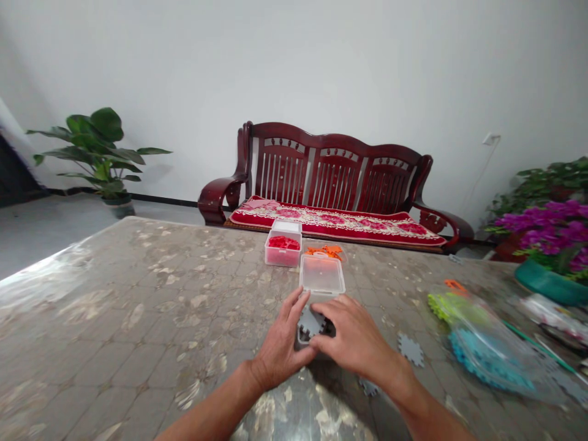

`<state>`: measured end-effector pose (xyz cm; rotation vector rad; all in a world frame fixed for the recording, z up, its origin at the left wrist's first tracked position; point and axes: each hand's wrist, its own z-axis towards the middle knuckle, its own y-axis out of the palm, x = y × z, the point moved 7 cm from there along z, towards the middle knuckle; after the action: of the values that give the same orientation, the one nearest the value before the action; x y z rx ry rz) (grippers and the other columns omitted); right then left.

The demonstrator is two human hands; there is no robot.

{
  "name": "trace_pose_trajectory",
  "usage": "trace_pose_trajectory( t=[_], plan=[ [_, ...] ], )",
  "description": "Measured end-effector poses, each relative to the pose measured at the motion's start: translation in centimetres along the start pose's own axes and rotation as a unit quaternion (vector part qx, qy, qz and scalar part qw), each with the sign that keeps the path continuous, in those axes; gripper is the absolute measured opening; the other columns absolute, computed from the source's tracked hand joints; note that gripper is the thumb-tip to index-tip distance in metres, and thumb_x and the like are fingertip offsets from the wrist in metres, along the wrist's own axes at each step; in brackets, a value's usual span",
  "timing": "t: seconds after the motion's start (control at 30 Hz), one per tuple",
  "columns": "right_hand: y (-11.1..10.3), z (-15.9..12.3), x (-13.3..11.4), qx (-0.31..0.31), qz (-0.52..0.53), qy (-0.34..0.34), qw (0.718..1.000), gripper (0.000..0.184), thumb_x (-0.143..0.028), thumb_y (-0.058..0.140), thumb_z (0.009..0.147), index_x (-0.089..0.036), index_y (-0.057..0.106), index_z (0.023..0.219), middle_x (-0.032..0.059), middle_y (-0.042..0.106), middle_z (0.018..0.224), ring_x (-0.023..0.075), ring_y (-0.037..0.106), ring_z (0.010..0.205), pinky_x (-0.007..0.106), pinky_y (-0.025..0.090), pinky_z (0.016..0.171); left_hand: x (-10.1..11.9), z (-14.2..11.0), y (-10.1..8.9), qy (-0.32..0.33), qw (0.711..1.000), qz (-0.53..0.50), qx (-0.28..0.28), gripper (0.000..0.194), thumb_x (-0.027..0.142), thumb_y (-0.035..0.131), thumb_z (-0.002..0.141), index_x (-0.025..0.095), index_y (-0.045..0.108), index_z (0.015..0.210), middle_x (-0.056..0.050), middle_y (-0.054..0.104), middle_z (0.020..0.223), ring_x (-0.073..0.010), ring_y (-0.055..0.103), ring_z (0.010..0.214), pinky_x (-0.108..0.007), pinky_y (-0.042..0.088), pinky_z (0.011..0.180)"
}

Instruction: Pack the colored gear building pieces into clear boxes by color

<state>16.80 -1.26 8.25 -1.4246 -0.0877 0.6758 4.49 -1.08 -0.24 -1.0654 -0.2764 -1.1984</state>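
Note:
In the head view a small clear plastic box (pixel 301 340) stands in front of me, its frosted lid (pixel 322 275) folded back on the far side. My left hand (pixel 281 350) lies along the box's left side, thumb across the near edge, steadying it. Over the box opening, my right hand (pixel 353 334) pinches a grey notched puzzle piece (pixel 311 323) between thumb and fingers. More grey is visible beneath, partly hidden by my hands. Another grey puzzle piece (pixel 410 350) lies to the right, and a further one (pixel 368 386) is partly covered by my right forearm.
Behind are an open box of red pieces (pixel 283 243) and a box with orange pieces (pixel 325 252). At right lie a clear bag with blue pieces (pixel 487 361), yellow-green pieces (pixel 452 308) and a teal flowerpot (pixel 549 282). A wooden bench (pixel 331 177) stands beyond the table (pixel 114 318).

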Motion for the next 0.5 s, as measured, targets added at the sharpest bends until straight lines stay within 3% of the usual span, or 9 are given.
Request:
trace_pose_trajectory(
  t=[0.17, 0.3, 0.5],
  plan=[
    [-0.4, 0.9, 0.9, 0.002, -0.006, 0.016, 1.000, 0.027, -0.026, 0.069, 0.079, -0.024, 0.073, 0.105, 0.0050, 0.075, 0.103, 0.0248, 0.062, 0.097, 0.036, 0.044, 0.086, 0.2, 0.0, 0.0, 0.008, 1.000, -0.009, -0.007, 0.090, 0.031, 0.069, 0.085, 0.024, 0.017, 0.158, -0.016, 0.020, 0.162, -0.0362, 0.023, 0.151, -0.059, 0.029, 0.120],
    [-0.7, 1.7, 0.8, -0.002, -0.014, -0.008, 1.000, 0.025, -0.024, 0.067, 0.080, -0.024, 0.073, 0.104, 0.0052, 0.075, 0.104, 0.0236, 0.062, 0.099, 0.035, 0.044, 0.088, 0.3, 0.1, -0.2, 0.020, 1.000, -0.015, 0.003, 0.092, 0.038, 0.071, 0.086, 0.024, 0.016, 0.158, -0.018, 0.022, 0.161, -0.0381, 0.024, 0.150, -0.060, 0.028, 0.120],
    [-0.5, 1.7, 0.8, 0.015, 0.026, -0.029, 0.999, 0.032, -0.017, 0.066, 0.080, -0.024, 0.072, 0.111, 0.0050, 0.072, 0.117, 0.0224, 0.062, 0.107, 0.036, 0.044, 0.096, 0.3, 0.0, -0.3, 0.012, 1.000, -0.016, 0.010, 0.091, 0.035, 0.073, 0.084, 0.025, 0.018, 0.156, -0.019, 0.022, 0.160, -0.0382, 0.025, 0.149, -0.061, 0.030, 0.118]
  ],
)
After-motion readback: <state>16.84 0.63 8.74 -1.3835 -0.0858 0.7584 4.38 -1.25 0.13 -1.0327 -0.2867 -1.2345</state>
